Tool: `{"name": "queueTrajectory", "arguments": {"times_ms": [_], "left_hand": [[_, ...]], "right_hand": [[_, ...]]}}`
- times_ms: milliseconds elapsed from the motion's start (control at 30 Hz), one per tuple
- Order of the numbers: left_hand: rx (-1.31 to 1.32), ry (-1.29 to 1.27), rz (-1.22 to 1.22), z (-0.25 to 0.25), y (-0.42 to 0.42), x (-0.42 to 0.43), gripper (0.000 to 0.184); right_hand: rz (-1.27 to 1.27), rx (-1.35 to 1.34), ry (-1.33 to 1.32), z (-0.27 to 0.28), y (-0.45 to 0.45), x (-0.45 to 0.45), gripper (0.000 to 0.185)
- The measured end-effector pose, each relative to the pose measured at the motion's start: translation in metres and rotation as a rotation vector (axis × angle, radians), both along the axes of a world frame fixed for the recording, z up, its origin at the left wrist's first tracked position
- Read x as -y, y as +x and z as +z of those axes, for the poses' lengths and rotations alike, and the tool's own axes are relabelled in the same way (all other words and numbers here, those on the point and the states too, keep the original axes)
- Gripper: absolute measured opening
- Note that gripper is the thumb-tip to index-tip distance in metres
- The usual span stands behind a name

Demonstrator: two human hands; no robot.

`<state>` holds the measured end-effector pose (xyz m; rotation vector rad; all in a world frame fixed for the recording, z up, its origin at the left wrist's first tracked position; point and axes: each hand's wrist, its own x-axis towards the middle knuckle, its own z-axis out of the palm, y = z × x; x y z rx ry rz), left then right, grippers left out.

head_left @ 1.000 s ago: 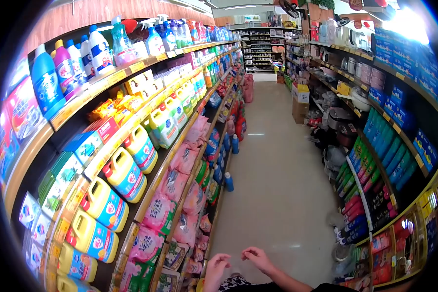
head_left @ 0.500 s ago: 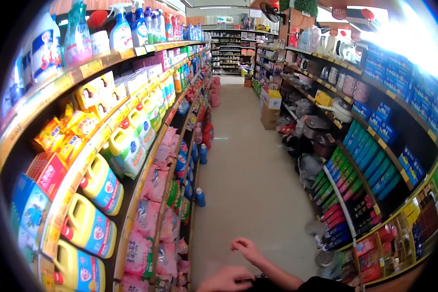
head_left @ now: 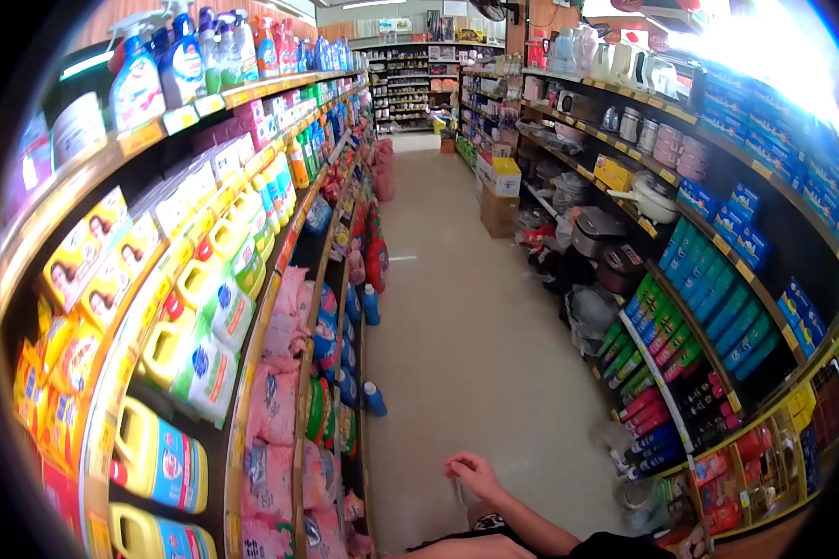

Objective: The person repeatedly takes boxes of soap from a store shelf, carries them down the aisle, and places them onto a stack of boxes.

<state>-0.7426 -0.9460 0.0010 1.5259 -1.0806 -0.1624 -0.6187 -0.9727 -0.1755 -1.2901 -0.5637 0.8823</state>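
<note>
Low in the head view, my right hand (head_left: 474, 473) hangs over the aisle floor (head_left: 457, 391) with its fingers curled in and nothing visible in them. Its bare forearm runs down to a black sleeve. Only a strip of my left hand (head_left: 471, 548) shows at the bottom edge, and its fingers are hidden. Neither hand touches the shelves. Part of a black-and-white patterned garment (head_left: 488, 524) shows between the hands.
The left shelves hold spray bottles (head_left: 138, 82), yellow jugs (head_left: 163, 456) and pink packs (head_left: 272, 405). Blue bottles (head_left: 374, 399) stand by their base. On the right are cookers (head_left: 598, 230), tubes (head_left: 718, 293) and blue boxes (head_left: 741, 238). Cartons (head_left: 500, 210) stand farther down.
The view has turned and moved forward along the aisle. My left hand has dropped mostly out of the bottom of the view. My right hand stays low, its fingers still curled.
</note>
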Motion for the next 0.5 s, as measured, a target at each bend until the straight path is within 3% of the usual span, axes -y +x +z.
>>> {"name": "queueTrajectory", "arguments": {"times_ms": [267, 300, 367, 400, 500], "left_hand": [[0.155, 0.099, 0.415, 0.013, 0.126, -0.069, 0.01], [0.054, 0.101, 0.476, 0.026, 0.138, -0.087, 0.004], [-0.107, 0.181, 0.65, -0.022, 0.15, -0.131, 0.013], [-0.194, 0.208, 0.738, -0.023, 0.159, -0.146, 0.02], [-0.313, 0.063, 0.904, -0.005, 0.193, -0.187, 0.008]], "right_hand": [[-0.062, 0.023, 0.082, 0.006, 0.143, -0.088, 0.014], [-0.078, 0.019, 0.101, 0.011, 0.161, -0.099, 0.014], [-0.087, -0.001, 0.131, 0.011, 0.195, -0.114, 0.014], [-0.089, -0.012, 0.135, 0.009, 0.212, -0.117, 0.013], [-0.11, -0.039, 0.087, 0.001, 0.253, -0.131, 0.013]]}}
